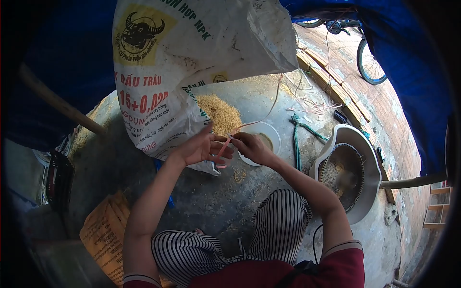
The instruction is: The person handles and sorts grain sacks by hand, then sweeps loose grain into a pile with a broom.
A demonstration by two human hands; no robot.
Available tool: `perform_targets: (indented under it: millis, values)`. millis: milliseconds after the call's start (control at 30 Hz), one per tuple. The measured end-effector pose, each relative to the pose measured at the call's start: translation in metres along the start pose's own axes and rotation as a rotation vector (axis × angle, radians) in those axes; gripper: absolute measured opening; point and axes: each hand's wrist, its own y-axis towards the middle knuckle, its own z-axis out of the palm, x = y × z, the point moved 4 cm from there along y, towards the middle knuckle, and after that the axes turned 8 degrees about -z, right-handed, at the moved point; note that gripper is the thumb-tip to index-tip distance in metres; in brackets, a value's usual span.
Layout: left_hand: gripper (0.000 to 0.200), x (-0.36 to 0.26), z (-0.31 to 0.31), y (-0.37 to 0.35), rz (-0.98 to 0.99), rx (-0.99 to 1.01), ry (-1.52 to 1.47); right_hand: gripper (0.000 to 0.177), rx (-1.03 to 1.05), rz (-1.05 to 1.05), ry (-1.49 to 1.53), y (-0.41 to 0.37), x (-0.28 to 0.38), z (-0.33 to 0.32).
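Note:
Near the middle of the head view, my left hand [197, 148] has its fingers spread, with a pink strip [224, 148] running across them. My right hand [252, 148] is closed in a pinch on the same strip, just right of the left fingers. A thin length of the strip rises from the hands toward the upper right. Behind my left hand hangs a large white printed sack [192, 43], its lower corner beside my wrist. A pile of yellow grain [218, 113] lies beyond my hands. A white round bowl [272, 136] stands behind my right hand.
At right, a large pale basin [367, 192] holds a woven basket [342, 175]. Green cord [297, 144] and loose strings [317, 103] lie on the floor. An orange sack [105, 235] is at lower left. Wooden planks [331, 81] and a bicycle [370, 62] stand beyond.

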Motion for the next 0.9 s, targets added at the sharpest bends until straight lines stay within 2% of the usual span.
perform_targets:
  millis: [33,67,100,133,167,233,267,333,367,433,533,733,833,900]
  values:
    - [0.054,0.005,0.0,0.004,0.002,-0.002,-0.005,0.031,0.061,0.08,0.027,-0.002,-0.002,0.002]
    - [0.043,0.009,-0.008,0.009,0.037,-0.19,0.203,0.031,0.065,0.078,0.029,-0.003,-0.004,0.005]
    - [0.034,0.011,-0.018,0.012,0.07,-0.377,0.412,0.033,0.05,-0.009,0.013,-0.004,-0.004,0.009]
    - [0.034,0.014,-0.028,0.016,0.07,-0.379,0.412,0.035,0.034,-0.096,-0.002,-0.005,-0.004,0.011]
    - [0.025,0.014,-0.033,0.019,0.094,-0.359,0.382,0.035,0.033,-0.097,-0.002,-0.006,-0.003,0.011]
    - [0.018,0.017,-0.042,0.023,0.118,-0.337,0.352,0.035,0.099,0.164,0.207,-0.01,-0.009,0.013]
    - [0.016,0.017,-0.041,0.021,0.149,-0.361,0.293,0.035,0.101,0.162,0.206,-0.011,-0.01,0.009]
    - [0.014,0.017,-0.043,0.016,0.182,-0.387,0.234,0.037,0.295,0.583,0.935,-0.023,-0.019,0.016]
    - [0.012,0.018,-0.044,0.013,0.163,-0.383,0.241,0.037,0.297,0.583,0.934,-0.021,-0.023,0.017]
    - [0.011,0.023,-0.046,0.012,0.139,-0.378,0.24,0.041,0.152,0.78,1.319,-0.021,-0.035,0.023]
    - [0.01,0.027,-0.046,0.011,0.069,-0.357,0.225,0.041,0.226,0.709,1.301,-0.018,-0.025,0.017]
    - [0.014,0.024,-0.056,0.01,0.154,-0.437,0.144,0.04,0.349,0.75,1.223,-0.025,-0.026,0.022]
    - [0.016,0.024,-0.056,0.01,0.169,-0.417,0.156,0.042,0.298,0.752,1.2,-0.023,-0.028,0.025]
    - [0.021,0.025,-0.05,0.01,0.14,-0.474,0.194,0.042,0.28,0.748,1.214,-0.018,-0.03,0.027]
